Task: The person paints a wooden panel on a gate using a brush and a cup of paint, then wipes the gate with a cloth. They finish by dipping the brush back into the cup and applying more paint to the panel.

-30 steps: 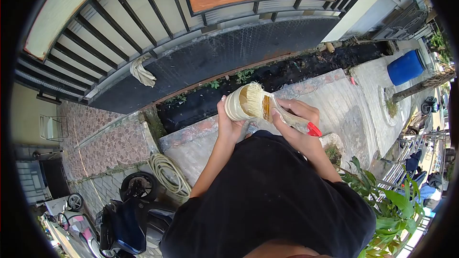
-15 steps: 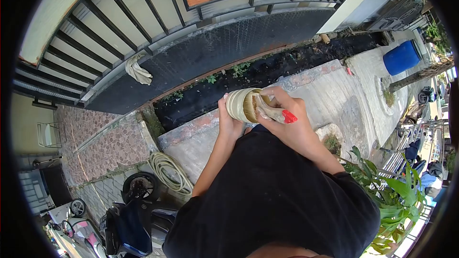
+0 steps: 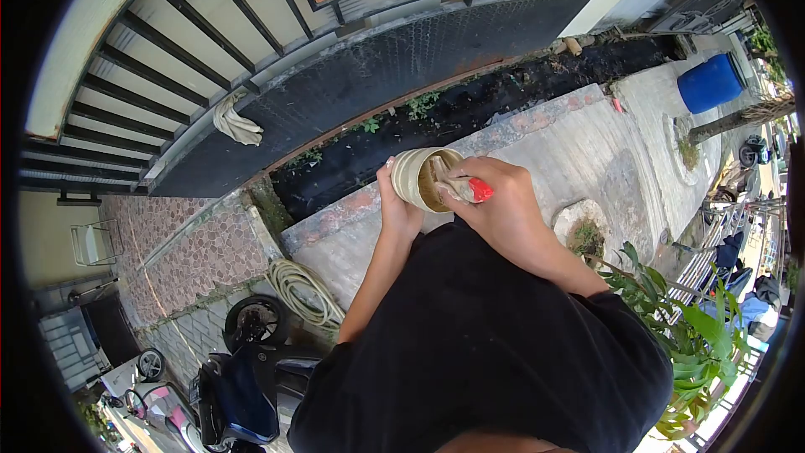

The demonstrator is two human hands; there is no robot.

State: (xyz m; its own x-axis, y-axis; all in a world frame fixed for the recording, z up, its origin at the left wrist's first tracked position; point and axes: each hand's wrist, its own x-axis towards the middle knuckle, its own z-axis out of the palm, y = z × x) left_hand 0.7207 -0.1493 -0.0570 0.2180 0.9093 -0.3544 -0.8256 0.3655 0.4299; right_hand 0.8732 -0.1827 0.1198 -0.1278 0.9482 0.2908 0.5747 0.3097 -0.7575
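Observation:
My left hand (image 3: 401, 208) is wrapped around a cream-coloured ribbed can (image 3: 408, 179), tilted with its mouth toward my right hand. Yellowish-brown residue coats the can's inside wall. In my right hand (image 3: 506, 195) is a paintbrush (image 3: 463, 191) with a pale, stained handle and a bright red end. The brush reaches into the can's mouth, where its bristles are mostly hidden. Both hands are in front of my black shirt, above the concrete strip by the ditch.
A dark ditch (image 3: 470, 121) runs below a black metal gate (image 3: 369, 84). A grey cloth (image 3: 237, 120) hangs on the gate. A coiled hose (image 3: 303, 292) and a motorbike (image 3: 239, 398) are at lower left. A leafy plant (image 3: 700, 344) and a blue barrel (image 3: 710, 84) are at right.
My right hand has moved left, taking the brush farther into the can. The brush's red end is now closer to the can's rim. My left hand keeps its hold, and the view has shifted slightly.

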